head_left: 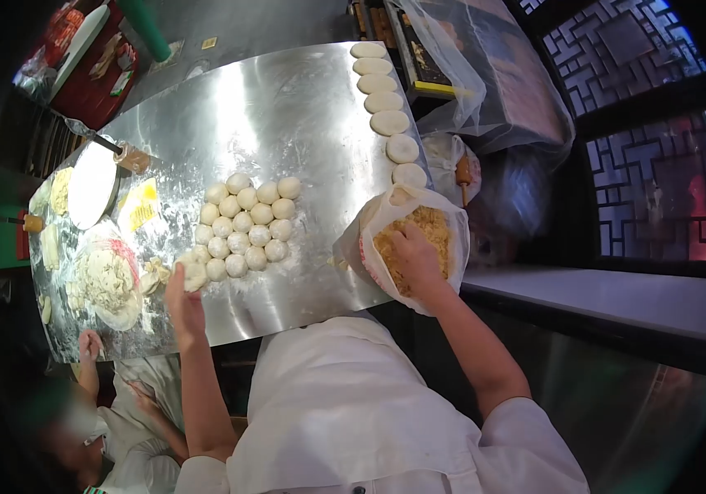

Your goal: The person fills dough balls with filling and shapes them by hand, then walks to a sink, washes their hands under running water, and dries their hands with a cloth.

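Dough piece (195, 278): located in the left hand (185, 303), at the near-left corner of the group of dough balls (242, 221) on the metal worktop (308, 107). Left grip: closed on the dough piece at its edge; fingers beneath are hidden. Contact between the piece and the nearest balls cannot be determined.

Handling: expect a light, soft, pliable piece that dents and stretches under point pressure. Support from below with spread fingers; steady at the rim. Do not pinch the centre.

Filling (434, 233): located in the plastic-lined container (458, 224), worked by the right hand (416, 259). Right grip: fingertips are buried; whether apart or together cannot be told. Expect a loose, crumbly mass; gather with cupped fingers, as a light pinch is likely to shed crumbs
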A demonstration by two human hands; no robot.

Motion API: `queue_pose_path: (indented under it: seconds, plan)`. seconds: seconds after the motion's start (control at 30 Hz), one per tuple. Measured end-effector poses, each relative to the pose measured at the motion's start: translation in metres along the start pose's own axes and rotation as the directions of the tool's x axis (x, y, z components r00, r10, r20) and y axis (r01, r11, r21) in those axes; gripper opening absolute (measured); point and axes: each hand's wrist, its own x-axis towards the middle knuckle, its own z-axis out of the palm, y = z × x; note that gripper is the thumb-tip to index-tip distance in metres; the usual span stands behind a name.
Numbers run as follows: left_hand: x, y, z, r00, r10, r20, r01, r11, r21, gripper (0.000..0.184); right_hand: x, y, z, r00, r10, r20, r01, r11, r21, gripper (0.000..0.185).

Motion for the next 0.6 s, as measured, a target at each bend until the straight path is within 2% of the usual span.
queue_pose_path:
  seconds: [0.03,0.07,0.1,0.13,0.17,0.23,0.3,0.33,0.4,0.47,0.53,0.6]
  plan:
    - [-0.013,0.005,0.028,0.987,-0.043,0.153,0.057,0.994,-0.091,0.033,-0.009,0.019,0.002,0.994,0.088,0.062,-0.087,0.996,-0.017,0.022]
    - [-0.022,-0.005,0.040,0.948,0.133,0.291,-0.150,0.988,0.036,0.033,-0.016,0.034,-0.002,0.977,0.176,0.124,-0.172,0.984,-0.040,0.017]
    - [-0.030,-0.016,0.053,0.856,0.275,0.439,-0.363,0.923,0.129,0.033,-0.018,0.041,-0.015,0.978,0.174,0.119,-0.171,0.985,-0.036,0.017]
    - [-0.046,0.002,0.086,0.889,0.051,0.455,-0.074,0.997,0.032,0.033,-0.016,0.041,-0.036,0.954,0.238,0.182,-0.235,0.971,-0.038,0.017]
    - [-0.060,0.021,0.122,0.853,-0.173,0.492,0.228,0.972,-0.055,0.034,-0.015,0.036,-0.055,0.921,0.302,0.247,-0.301,0.953,-0.044,0.018]
    - [-0.073,0.013,0.153,0.766,-0.298,0.569,0.316,0.946,0.071,0.036,-0.012,0.014,-0.084,0.929,0.267,0.257,-0.257,0.964,-0.070,0.021]
    - [-0.087,-0.003,0.179,0.703,-0.378,0.602,0.302,0.925,0.229,0.044,-0.011,0.008,-0.082,0.937,0.229,0.263,-0.212,0.973,-0.094,0.024]
    - [-0.097,-0.005,0.196,0.705,-0.376,0.602,0.296,0.927,0.232,0.044,-0.013,0.010,-0.069,0.983,0.154,0.098,-0.141,0.982,-0.124,0.026]
    - [-0.120,-0.009,0.232,0.605,-0.389,0.695,0.282,0.921,0.270,0.044,-0.014,0.018,-0.051,0.995,0.065,-0.070,-0.075,0.984,-0.159,0.029]
    - [-0.128,-0.032,0.254,0.603,-0.409,0.685,0.271,0.912,0.307,0.044,-0.013,0.027,-0.039,0.960,0.172,0.223,-0.173,0.985,-0.015,0.041]
    - [-0.129,-0.050,0.267,0.600,-0.428,0.676,0.261,0.903,0.341,0.043,-0.016,0.033,-0.037,0.966,0.177,0.189,-0.192,0.979,0.064,0.040]
    - [-0.128,-0.063,0.275,0.645,-0.486,0.590,0.189,0.849,0.493,0.042,-0.020,0.036,-0.045,0.970,0.185,0.158,-0.208,0.968,0.140,0.039]
